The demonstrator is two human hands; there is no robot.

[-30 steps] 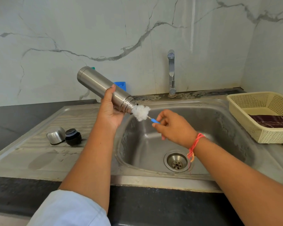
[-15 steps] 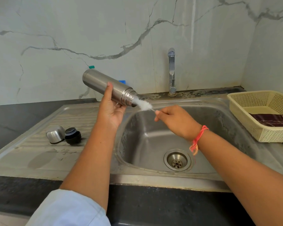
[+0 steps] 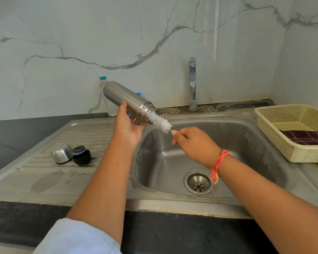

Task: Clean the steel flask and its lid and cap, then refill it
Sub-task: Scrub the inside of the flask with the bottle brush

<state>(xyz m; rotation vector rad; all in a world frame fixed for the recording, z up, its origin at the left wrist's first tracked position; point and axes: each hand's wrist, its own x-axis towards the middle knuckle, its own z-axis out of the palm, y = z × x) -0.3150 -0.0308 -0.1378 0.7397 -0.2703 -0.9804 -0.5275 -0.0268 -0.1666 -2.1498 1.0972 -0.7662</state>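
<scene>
Counter edge: Nearest to us, a dark stone counter (image 3: 173, 233) runs across the bottom, and a pale sleeve (image 3: 75, 237) covers the left upper arm.
Sink: Set into the counter we see a steel sink (image 3: 246, 140), with a round drain (image 3: 198, 182) in the floor of its bowl.
Draining board: A ridged draining board (image 3: 44, 182) lies to the left of the bowl.
Cap and lid: The steel cap (image 3: 61, 154) and the black lid (image 3: 81, 155) lie on the draining board, touching each other, well apart from the flask.
Right hand: The right hand (image 3: 195, 142) is over the bowl, its fingers pinching the brush's handle, which they hide. An orange thread band (image 3: 218, 165) circles the wrist.
Left hand: The left hand (image 3: 128, 125) holds the flask from below, its fingers curled under the neck and its thumb up along the side.
Flask: The steel flask (image 3: 127, 99) is in the air over the left rim of the bowl, tilted with its open mouth down and to the right.
Brush: A white bristle brush (image 3: 161, 123) sits partly inside the flask's mouth.
Basket: At right, a cream plastic basket (image 3: 308, 154) stands beside the bowl with a dark cloth (image 3: 305, 137) inside.
Bottle: A clear plastic bottle (image 3: 106, 105) with a green top stands behind the flask, against the wall.
Tap: A chrome tap (image 3: 192, 83) rises behind the bowl.
Wall: We see white marble (image 3: 81, 33) with grey veins behind it all.
</scene>
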